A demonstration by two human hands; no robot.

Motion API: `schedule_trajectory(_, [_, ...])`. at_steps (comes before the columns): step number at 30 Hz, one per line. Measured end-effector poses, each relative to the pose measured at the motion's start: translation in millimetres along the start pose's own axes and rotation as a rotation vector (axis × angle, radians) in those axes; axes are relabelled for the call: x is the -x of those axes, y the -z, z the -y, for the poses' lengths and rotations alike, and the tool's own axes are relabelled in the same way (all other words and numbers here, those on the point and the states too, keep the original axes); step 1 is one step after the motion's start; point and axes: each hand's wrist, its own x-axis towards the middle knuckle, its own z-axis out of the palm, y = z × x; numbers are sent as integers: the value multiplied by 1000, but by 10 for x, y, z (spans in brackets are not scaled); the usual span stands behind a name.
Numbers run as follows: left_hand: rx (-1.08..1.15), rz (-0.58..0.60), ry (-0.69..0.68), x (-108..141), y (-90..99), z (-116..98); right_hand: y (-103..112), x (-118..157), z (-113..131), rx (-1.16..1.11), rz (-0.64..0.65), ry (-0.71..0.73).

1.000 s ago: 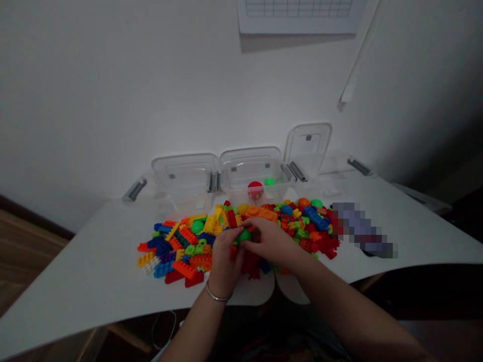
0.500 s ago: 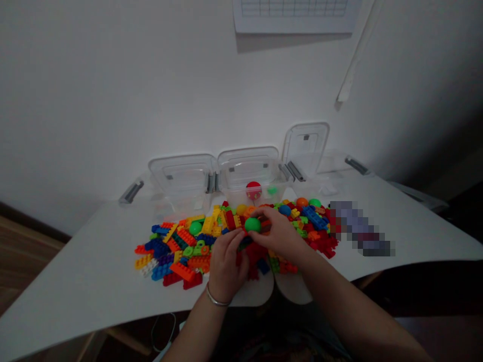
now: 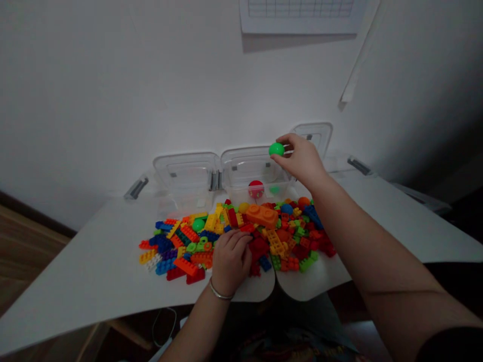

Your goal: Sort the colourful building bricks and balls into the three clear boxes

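Though dim, pale wall [image 3: 113, 90] behind white table [image 3: 94, 266]; right grip [image 3: 303, 158] around green ball [image 3: 276, 149], left grip [image 3: 229, 261] unclear.

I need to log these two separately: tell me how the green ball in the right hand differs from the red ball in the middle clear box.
Colour: the green ball is bright green, the red ball is red.
Place: the green ball is held up by the right hand; the red ball is inside the middle clear box, lower in the picture.
Shared: both look rounded.
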Motion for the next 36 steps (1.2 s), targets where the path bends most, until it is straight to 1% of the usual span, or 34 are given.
schedule_trajectory(3, [-9,18,7,-1,4,-5,-181,-100,-39,235,128,13])
schedule_trajectory(5, [-10,35,4,-2,12,-7,-299,-111,-71,364,265,-23])
schedule_trajectory(7, [-10,48,0,-5,22,-8,-389,-101,-107,448,399,-61])
schedule_trajectory(9, [-10,53,3,-9,29,-9,-446,-85,-143,488,461,-82])
schedule_trajectory(17, [5,77,10,-8,15,-7,-509,-24,-240,484,477,-63])
schedule_trajectory(21, [-21,92,16,-5,10,-5,-494,-24,-248,429,440,-88])
schedule_trajectory(23, [-40,97,17,-6,9,-4,-423,-11,-218,378,382,-98])
schedule_trajectory(26, [-49,108,23,-15,11,-3,-215,85,-138,241,264,-100])
schedule_trajectory(28, [-48,119,24,-22,13,-3,-49,223,-103,116,196,-99])
schedule_trajectory(30, [-41,126,26,-26,11,-2,82,413,-120,13,159,-104])
schedule_trajectory(31, [-36,132,27,-26,8,-1,122,518,-153,-20,165,-108])
schedule_trajectory(33, [-30,138,33,-22,1,2,137,724,-258,-14,244,-131])
schedule_trajectory(36, [-29,149,49,-11,-10,6,46,963,-453,94,381,-130])
